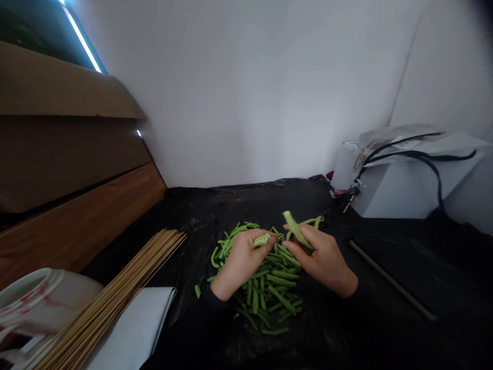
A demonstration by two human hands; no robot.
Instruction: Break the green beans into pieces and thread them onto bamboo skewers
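Above a heap of cut green beans (279, 280), both of my hands are closed on pieces of bean. My left hand (241, 257) pinches a short, pale green bean piece (262, 240) between thumb and fingers. In my right hand (325, 257) is a longer green bean (295, 226), its pale end pointing up and to the left. The two hands are slightly apart. Behind the right hand lie a few longer, curled beans (318, 222). One loose bean piece (197, 291) lies left of the heap.
A black plastic sheet (185, 205) covers the surface. On the left lie a bundle of thin wooden sticks (127, 282), a folded white sheet (134, 329) and a white container with red marks (57, 298). A white box (404, 180) with black straps stands at right, near a dark flat object (408, 272).
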